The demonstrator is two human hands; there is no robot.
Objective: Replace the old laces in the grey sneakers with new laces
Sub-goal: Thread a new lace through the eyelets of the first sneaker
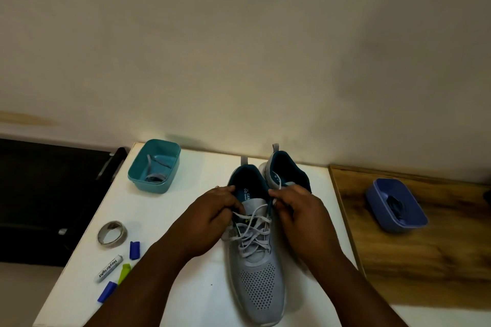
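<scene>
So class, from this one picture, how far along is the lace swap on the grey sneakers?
Early. Possibly done: a grey lace already lies in the teal tub. In hand: left hand and right hand pinch the loosened light lace at the near sneaker's top eyelets. Left: clearing its lower crossings, relacing it, and checking the half-hidden far sneaker.

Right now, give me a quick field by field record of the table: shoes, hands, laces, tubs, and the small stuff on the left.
near sneaker: on white table, toe toward camera, lace loose in the eyelets
far sneaker: beside it, mostly hidden
left hand: pinching lace at the sneaker's left side
right hand: pinching lace at the right side
teal tub: back left, holds a grey lace
blue tub: on wooden top, dark contents, unclear
left edge: tape roll, white tube, blue and green clips
</scene>
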